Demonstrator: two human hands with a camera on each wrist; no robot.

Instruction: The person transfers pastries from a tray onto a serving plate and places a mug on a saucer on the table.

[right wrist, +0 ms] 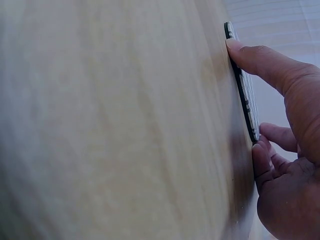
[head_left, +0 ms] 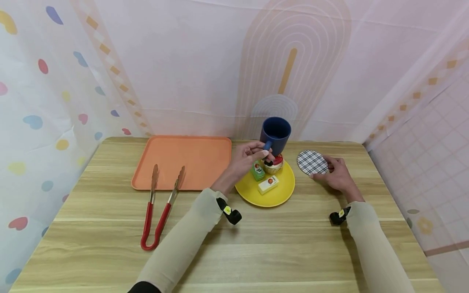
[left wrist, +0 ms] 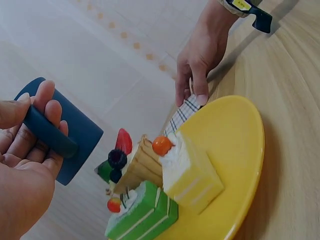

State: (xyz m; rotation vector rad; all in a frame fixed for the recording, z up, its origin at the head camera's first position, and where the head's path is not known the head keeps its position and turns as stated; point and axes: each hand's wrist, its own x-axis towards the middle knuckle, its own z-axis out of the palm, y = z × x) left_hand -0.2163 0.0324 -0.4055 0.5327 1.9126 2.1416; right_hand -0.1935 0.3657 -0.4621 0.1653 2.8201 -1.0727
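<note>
My left hand [head_left: 246, 159] grips a dark blue mug [head_left: 281, 137] by its handle [left wrist: 45, 131]. The mug is upright, raised over the far rim of a yellow plate [head_left: 265, 200]. On that plate sit a green cake slice [head_left: 258, 172], a pale yellow cake slice [head_left: 268, 185] and a cupcake [head_left: 274, 167] with red and dark berries, partly behind my left fingers. To the right, my right hand [head_left: 338, 178] holds a round black-and-white plaid coaster [head_left: 311, 162] by its edge, thumb at the near side and fingers at the right. The coaster is close over the tabletop.
An orange tray [head_left: 190, 156] lies at the back left of the wooden table [head_left: 278, 248]. Red-handled tongs [head_left: 162, 219] rest spread apart with their tips over its front edge. A patterned curtain [head_left: 198, 73] hangs behind the table.
</note>
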